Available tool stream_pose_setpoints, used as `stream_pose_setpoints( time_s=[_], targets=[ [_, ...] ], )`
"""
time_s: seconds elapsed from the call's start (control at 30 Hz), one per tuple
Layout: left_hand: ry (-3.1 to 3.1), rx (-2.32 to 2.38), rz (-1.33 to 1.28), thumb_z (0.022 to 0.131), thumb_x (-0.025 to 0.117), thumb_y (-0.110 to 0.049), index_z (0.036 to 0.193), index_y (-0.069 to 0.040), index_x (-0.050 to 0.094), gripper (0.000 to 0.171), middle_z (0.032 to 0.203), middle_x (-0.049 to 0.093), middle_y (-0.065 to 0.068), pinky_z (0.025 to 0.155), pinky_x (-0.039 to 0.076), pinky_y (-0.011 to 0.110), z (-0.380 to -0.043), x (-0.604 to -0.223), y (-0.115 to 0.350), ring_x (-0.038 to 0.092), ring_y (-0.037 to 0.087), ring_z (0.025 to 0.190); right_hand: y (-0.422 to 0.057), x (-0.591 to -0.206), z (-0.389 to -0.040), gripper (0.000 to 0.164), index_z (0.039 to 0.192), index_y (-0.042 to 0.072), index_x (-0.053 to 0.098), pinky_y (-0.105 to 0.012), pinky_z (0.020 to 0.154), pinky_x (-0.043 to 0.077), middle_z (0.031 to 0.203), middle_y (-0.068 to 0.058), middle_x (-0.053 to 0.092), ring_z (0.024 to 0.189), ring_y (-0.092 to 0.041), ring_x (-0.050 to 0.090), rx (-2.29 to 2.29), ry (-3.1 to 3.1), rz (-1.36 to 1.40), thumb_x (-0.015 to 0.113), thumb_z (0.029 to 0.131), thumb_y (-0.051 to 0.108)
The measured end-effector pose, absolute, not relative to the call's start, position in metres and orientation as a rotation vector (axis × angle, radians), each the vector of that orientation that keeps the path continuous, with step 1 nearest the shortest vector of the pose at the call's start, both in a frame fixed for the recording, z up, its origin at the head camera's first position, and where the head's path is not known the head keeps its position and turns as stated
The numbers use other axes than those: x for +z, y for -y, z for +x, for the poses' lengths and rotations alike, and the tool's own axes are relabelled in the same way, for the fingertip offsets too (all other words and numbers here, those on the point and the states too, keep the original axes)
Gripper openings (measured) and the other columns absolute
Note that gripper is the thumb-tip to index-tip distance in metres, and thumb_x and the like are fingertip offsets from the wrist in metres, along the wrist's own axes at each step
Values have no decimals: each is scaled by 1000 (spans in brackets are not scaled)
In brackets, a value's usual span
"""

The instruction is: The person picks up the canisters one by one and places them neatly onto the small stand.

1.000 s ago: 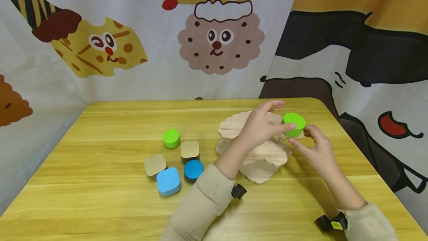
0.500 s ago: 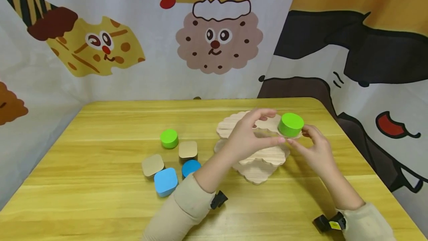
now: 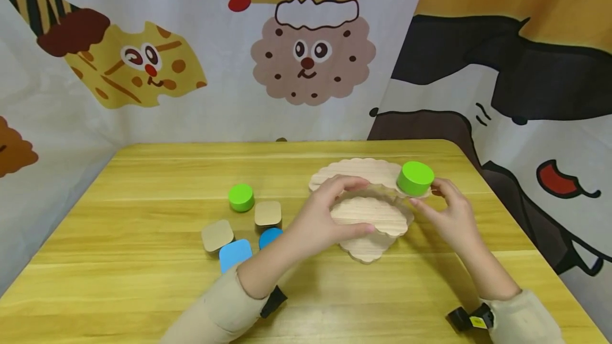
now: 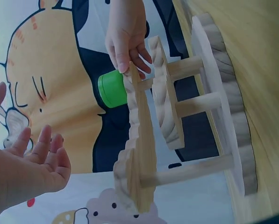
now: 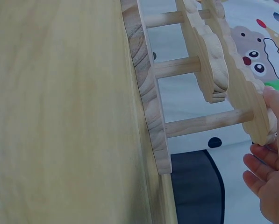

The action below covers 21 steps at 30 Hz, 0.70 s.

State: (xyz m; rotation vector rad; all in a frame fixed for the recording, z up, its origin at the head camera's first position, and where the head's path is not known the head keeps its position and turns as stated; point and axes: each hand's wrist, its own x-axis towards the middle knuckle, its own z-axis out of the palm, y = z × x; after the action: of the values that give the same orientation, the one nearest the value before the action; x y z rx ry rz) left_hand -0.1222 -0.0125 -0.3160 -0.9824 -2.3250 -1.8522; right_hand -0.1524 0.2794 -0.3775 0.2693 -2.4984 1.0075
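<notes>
A light wooden stand with scalloped tiers (image 3: 370,214) rises from the table on round dowels (image 4: 190,175). At the right end of its top tier (image 3: 356,170) sits a green round block (image 3: 416,178). My right hand (image 3: 451,219) pinches that end, thumb at the edge beside the block and fingers below, as the right wrist view shows with the hand (image 5: 277,158) at the tier's tip. My left hand (image 3: 315,222), fingers spread and loosely bent, hovers in front of the stand's left side holding nothing. In the left wrist view, a gap separates this hand (image 4: 29,172) from the stand.
Left of the stand lie a second green round block (image 3: 241,197), two tan square blocks (image 3: 268,213) and a blue square block (image 3: 234,254). A blue round block (image 3: 270,237) is partly hidden behind my left forearm. A printed curtain (image 3: 191,121) hangs behind the wooden table (image 3: 143,301).
My left hand has drawn away from the green block, left and toward me. The block has shifted slightly and stays on the top tier. My right hand has kept its place.
</notes>
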Motion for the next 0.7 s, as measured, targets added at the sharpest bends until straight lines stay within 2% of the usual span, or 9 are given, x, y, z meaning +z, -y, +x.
stream_pose_setpoints(
  time_s=[0.13,0.3,0.57,0.7],
  targets=[
    [2289,-1834,-1040,75,84,-20,131,-17,54,63,129,53,-10,103,35,29,-116,-317,24,47,7,120,-280,-378,-152,48,120,-4,57,-56,87,38,119,-21,56,105,-39,51,1020,2490,272,78,81,14],
    [2327,-1752,-1031,75,84,-25,131,-24,54,63,131,50,-16,102,36,36,-106,-319,44,45,7,121,-280,-378,-152,48,120,-4,57,-57,88,38,120,-22,55,106,-40,51,1026,2493,275,78,81,15],
    [2308,-1694,-971,73,85,-14,130,-19,55,65,129,55,-8,97,38,41,-96,-322,78,47,13,120,-280,-378,-152,49,121,-4,56,-58,88,38,120,-21,55,106,-39,51,1033,2496,272,78,81,16],
    [2347,-1649,-910,74,84,-16,130,-21,55,63,129,55,-9,95,37,42,-92,-324,99,47,14,119,-281,-379,-152,49,121,-4,56,-55,88,38,120,-21,56,106,-38,51,1015,2503,274,77,82,17]
  ],
)
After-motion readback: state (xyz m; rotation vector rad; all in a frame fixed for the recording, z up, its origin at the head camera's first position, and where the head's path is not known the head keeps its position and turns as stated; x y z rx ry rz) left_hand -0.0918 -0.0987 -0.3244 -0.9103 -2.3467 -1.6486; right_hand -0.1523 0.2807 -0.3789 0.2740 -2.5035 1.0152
